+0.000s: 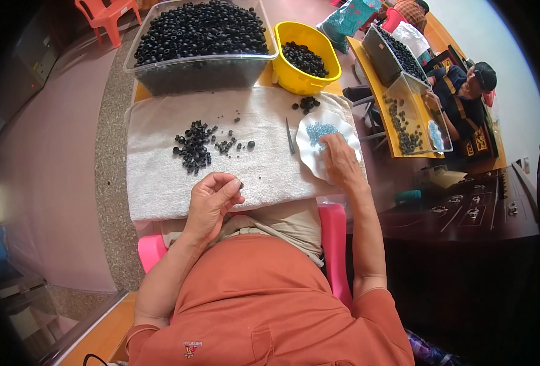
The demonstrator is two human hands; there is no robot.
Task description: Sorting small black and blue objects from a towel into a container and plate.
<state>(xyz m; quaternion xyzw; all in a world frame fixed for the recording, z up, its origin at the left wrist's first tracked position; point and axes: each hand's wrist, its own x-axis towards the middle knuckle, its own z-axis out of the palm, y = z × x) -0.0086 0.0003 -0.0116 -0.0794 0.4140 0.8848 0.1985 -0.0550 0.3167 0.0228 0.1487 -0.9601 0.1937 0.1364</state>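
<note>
My left hand [212, 201] is closed in a pinch above the near edge of the white towel [154, 183]. A small black cap-like piece [241, 185] shows at its fingertips. My right hand [342, 161] reaches into a white scalloped dish [309, 160], its fingertips drawn together at a heap of tiny light-blue pieces [320, 130]. Whether it pinches one of them is hidden. A dark pair of tweezers [290, 135] lies just left of the dish. Farther left on the towel is a loose pile of small black parts [195, 145], with several scattered beside it.
Beyond the towel stand a clear bin [202, 70] full of black parts and a yellow basin [287, 73] holding more. A small black cluster [306, 104] sits behind the dish. At the right, another person [462, 100] works beside a clear box [431, 137]. Pink chair arms [336, 244] flank me.
</note>
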